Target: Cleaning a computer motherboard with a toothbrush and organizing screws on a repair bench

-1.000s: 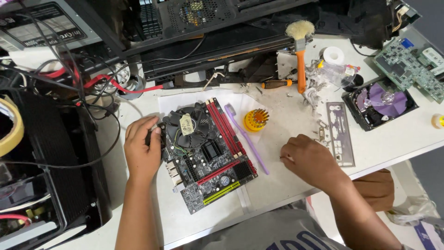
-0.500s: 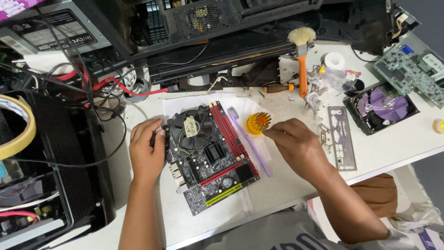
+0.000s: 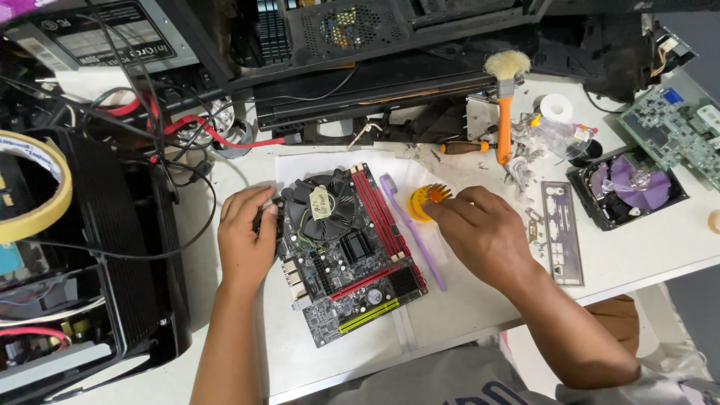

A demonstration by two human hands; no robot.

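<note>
While left hand (image 3: 246,238) is gripping motherboard (image 3: 352,251) edge w/ curled fingers, right hand (image 3: 484,234) fingers are touching yellow-orange round piece (image 3: 424,201), grasp unclear, on worktop (image 3: 637,255).

A dark computer motherboard (image 3: 349,255) with red memory slots, a yellow slot and a round black cooling fan lies flat and angled on white paper. Just right of it sits a small round yellow-orange ribbed plastic piece (image 3: 425,199), partly covered by fingers.

Left hand (image 3: 244,236) flat, fingers curled at edge — right hand (image 3: 480,232) palm-down, fingertips pinching.
</note>
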